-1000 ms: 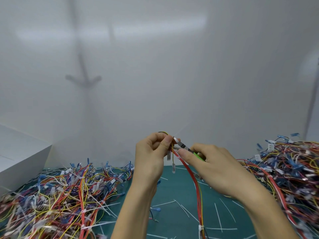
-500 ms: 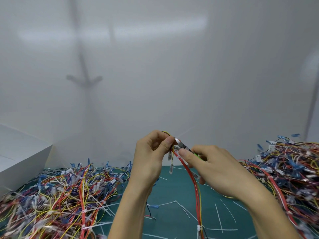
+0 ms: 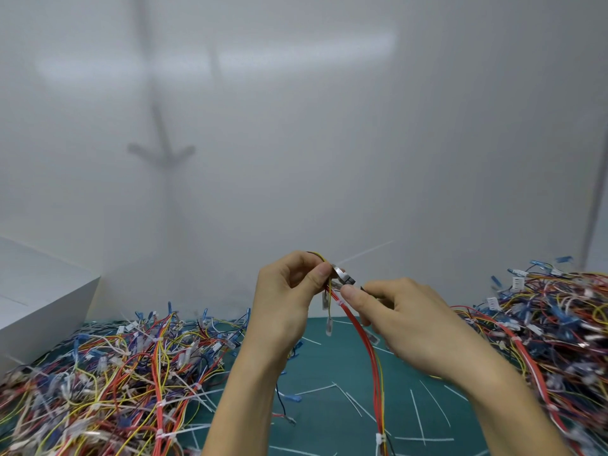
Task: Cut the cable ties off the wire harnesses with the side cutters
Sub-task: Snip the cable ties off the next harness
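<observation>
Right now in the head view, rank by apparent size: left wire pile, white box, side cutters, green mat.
1. Left wire pile
2. Green mat, visible part only; piles and arms cover much of it
3. White box, cut off by the frame
4. Side cutters, mostly hidden in the right hand

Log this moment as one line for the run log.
left hand pinching harness | right hand holding cutters at its top | cut ties on mat

A plain white wall (image 3: 362, 143) fills most of the view, softly lit, with a blurred bright band of reflected light (image 3: 214, 57) near the top. Below lies a dark green worktop (image 3: 329, 419). A white box (image 3: 36, 304) sits at the left edge.
</observation>
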